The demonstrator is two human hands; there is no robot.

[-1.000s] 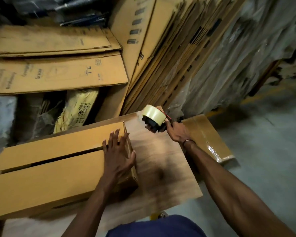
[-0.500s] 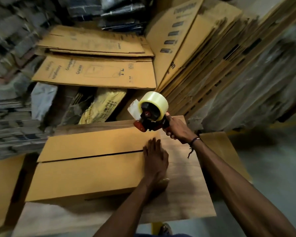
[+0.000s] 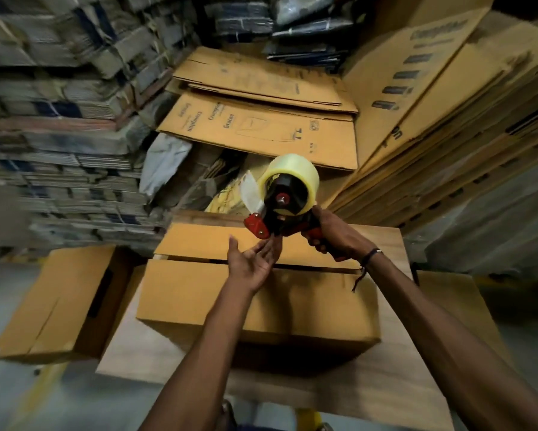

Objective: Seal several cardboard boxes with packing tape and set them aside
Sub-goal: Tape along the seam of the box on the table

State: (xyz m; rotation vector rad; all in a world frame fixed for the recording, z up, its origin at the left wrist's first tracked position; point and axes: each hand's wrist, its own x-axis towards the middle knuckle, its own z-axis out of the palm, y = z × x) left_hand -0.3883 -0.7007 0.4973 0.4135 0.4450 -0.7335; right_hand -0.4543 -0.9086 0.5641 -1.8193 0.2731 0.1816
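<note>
A cardboard box [image 3: 255, 303] sits mid-desk [image 3: 386, 384], flaps closed, seam untaped. At twelve o'clock the right hand [image 3: 336, 236] grips a tape dispenser [image 3: 285, 202]; the left hand [image 3: 250, 259], fingers relaxed, reaches its loose tape end. Best drawn taut over the seam's far edge. Half a second earlier, that palm pressed the flaps.

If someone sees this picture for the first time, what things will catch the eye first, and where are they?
First the tape dispenser with its pale roll of tape, held up at the centre by the right hand, while the left hand reaches open toward its red front. Under them lies a cardboard box on a wooden table, its top flaps closed but not yet taped. Flat cartons are piled behind.
</note>
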